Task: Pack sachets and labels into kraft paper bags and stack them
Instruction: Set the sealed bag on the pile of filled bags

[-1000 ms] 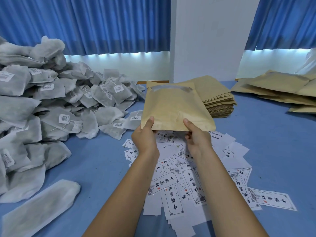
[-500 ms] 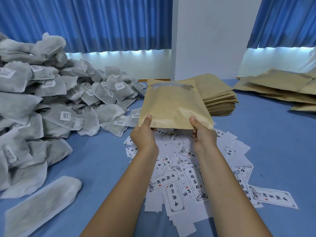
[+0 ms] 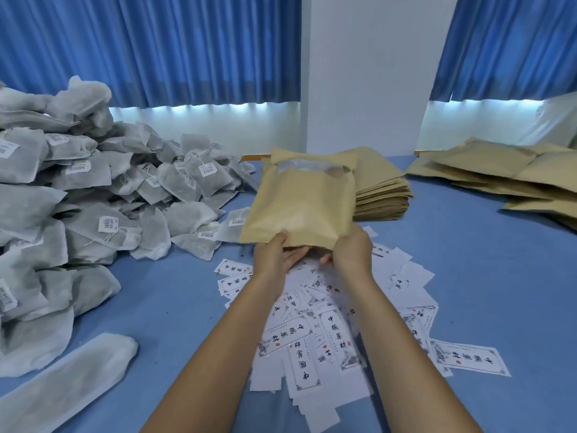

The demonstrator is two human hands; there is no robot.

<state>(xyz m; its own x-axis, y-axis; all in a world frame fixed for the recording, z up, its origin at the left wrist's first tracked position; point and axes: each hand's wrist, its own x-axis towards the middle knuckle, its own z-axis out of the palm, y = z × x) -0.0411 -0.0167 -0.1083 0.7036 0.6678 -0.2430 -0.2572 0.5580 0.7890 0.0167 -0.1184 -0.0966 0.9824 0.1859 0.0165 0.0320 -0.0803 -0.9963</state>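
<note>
Head view. Kraft paper bag (image 3: 299, 207) held above the scattered labels (image 3: 327, 332), gripped at its near short edge by left hand (image 3: 274, 257) and right hand (image 3: 352, 254), thumbs on top, fingers curled beneath. Long axis runs away from the person, far end raised; open mouth faces the wall. Stack of empty bags (image 3: 381, 195) lies just behind it, sachet pile (image 3: 93, 198) to the left, filled bags (image 3: 499, 173) well apart at right. Bare blue table (image 3: 468, 260) lies open between labels and filled bags.
</note>
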